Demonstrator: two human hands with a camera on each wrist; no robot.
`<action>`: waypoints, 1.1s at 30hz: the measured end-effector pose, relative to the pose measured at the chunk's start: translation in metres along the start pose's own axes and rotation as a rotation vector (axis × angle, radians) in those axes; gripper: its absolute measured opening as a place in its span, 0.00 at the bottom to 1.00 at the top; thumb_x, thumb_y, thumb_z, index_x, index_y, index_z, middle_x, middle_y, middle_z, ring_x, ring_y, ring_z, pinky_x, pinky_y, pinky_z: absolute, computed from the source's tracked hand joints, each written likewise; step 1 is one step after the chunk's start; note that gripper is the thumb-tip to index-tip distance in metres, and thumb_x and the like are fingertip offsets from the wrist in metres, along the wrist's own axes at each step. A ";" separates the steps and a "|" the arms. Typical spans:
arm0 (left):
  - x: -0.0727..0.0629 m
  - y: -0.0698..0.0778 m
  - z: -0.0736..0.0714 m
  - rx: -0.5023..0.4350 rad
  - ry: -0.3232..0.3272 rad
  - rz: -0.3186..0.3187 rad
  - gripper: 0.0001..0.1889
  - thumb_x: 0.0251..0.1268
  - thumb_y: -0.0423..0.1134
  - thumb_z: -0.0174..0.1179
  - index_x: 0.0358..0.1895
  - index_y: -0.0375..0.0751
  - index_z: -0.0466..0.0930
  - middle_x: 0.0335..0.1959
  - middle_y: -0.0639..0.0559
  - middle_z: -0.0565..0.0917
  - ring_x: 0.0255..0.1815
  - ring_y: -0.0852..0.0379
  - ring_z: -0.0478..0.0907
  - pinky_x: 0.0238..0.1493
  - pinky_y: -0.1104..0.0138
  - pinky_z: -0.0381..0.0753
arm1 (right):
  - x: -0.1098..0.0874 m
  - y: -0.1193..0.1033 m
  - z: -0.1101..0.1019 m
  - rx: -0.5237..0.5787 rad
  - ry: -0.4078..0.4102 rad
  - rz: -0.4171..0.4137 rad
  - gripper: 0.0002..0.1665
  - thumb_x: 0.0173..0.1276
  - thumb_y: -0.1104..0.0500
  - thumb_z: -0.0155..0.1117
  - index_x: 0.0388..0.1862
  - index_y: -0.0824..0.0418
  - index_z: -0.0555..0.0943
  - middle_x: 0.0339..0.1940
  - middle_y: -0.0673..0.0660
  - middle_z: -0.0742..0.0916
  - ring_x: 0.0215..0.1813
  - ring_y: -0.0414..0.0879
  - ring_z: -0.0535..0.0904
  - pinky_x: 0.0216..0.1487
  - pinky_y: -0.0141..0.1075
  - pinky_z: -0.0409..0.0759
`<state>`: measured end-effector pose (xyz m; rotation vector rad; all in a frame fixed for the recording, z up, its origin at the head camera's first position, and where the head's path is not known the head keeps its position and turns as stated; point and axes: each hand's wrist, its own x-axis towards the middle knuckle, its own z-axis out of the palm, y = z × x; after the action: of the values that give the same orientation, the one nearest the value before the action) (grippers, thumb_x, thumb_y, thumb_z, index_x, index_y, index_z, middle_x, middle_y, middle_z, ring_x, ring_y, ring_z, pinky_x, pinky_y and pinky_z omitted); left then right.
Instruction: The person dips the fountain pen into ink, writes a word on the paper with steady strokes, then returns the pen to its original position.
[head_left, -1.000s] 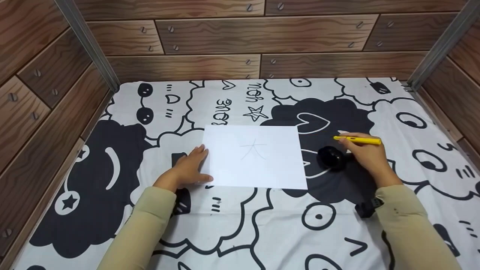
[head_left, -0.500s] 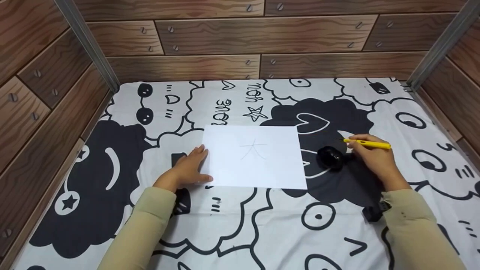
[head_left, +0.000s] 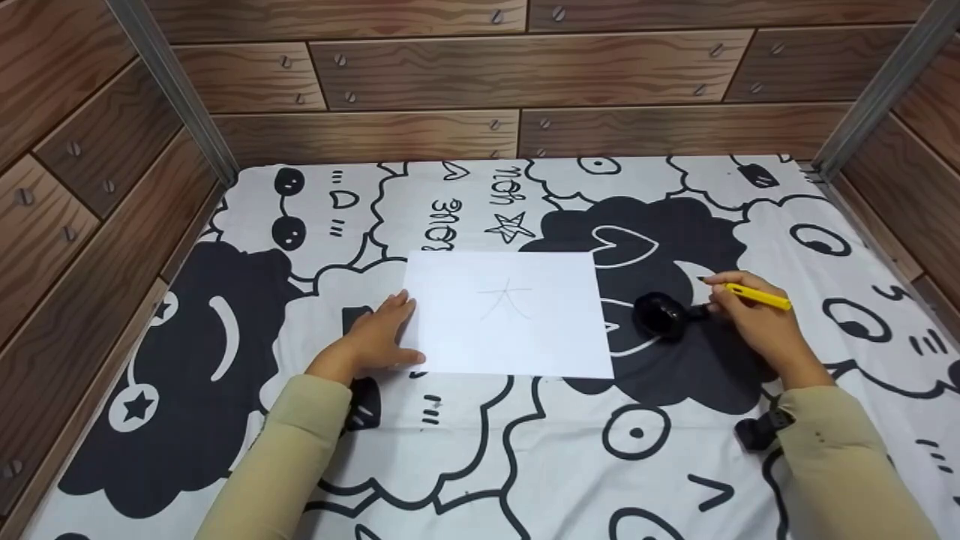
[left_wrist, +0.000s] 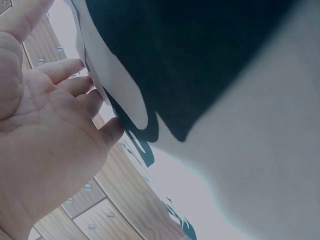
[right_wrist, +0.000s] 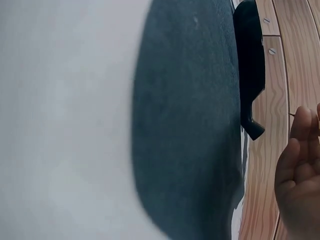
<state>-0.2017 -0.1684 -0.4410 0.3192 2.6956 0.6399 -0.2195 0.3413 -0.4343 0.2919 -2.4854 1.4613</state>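
Note:
A white sheet of paper (head_left: 555, 330) lies on the patterned cloth, with a few thin crossing strokes (head_left: 507, 291) drawn at its middle. My left hand (head_left: 377, 336) rests at the sheet's left edge, fingers and thumb spread; the left wrist view shows its palm (left_wrist: 47, 135). To the right of the paper, my right hand (head_left: 769, 322) pinches a yellow pen (head_left: 761, 297) whose thin dark tip points left. Just left of that hand lies a glossy black rounded object (head_left: 658, 315) with a narrow neck, also visible in the right wrist view, where the right hand (right_wrist: 300, 185) is partly cut off.
A white cloth with black cartoon figures (head_left: 480, 450) covers the table. Wood-patterned walls (head_left: 525, 71) close it in at the back and sides, with grey metal posts (head_left: 176, 90) at the corners. A small black device (head_left: 761, 431) sits at the right sleeve cuff.
My right hand has moved to the right, away from the paper, with the yellow pen, uncovering more of the black object's neck. The left hand and the paper have stayed put.

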 end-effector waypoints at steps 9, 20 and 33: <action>0.000 0.000 0.000 0.000 0.005 0.007 0.48 0.56 0.48 0.68 0.74 0.35 0.50 0.76 0.41 0.46 0.76 0.45 0.39 0.71 0.47 0.40 | -0.005 -0.005 -0.007 0.184 -0.123 -0.033 0.21 0.67 0.71 0.58 0.59 0.75 0.73 0.43 0.52 0.87 0.36 0.40 0.85 0.34 0.27 0.81; 0.000 -0.001 0.001 -0.007 0.003 0.004 0.47 0.56 0.48 0.68 0.74 0.36 0.50 0.76 0.41 0.45 0.76 0.45 0.38 0.72 0.48 0.39 | -0.005 -0.001 -0.017 0.656 -0.272 0.124 0.23 0.75 0.69 0.46 0.68 0.69 0.67 0.52 0.56 0.84 0.34 0.49 0.85 0.34 0.34 0.83; -0.002 0.002 -0.001 -0.014 0.000 -0.002 0.47 0.56 0.47 0.68 0.74 0.35 0.50 0.76 0.41 0.45 0.76 0.45 0.38 0.72 0.49 0.39 | -0.011 0.002 -0.026 0.480 -0.313 0.093 0.23 0.71 0.72 0.53 0.64 0.75 0.68 0.53 0.55 0.83 0.38 0.49 0.84 0.40 0.36 0.83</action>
<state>-0.1998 -0.1678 -0.4388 0.3131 2.6900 0.6574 -0.2068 0.3658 -0.4266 0.5326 -2.3570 2.1952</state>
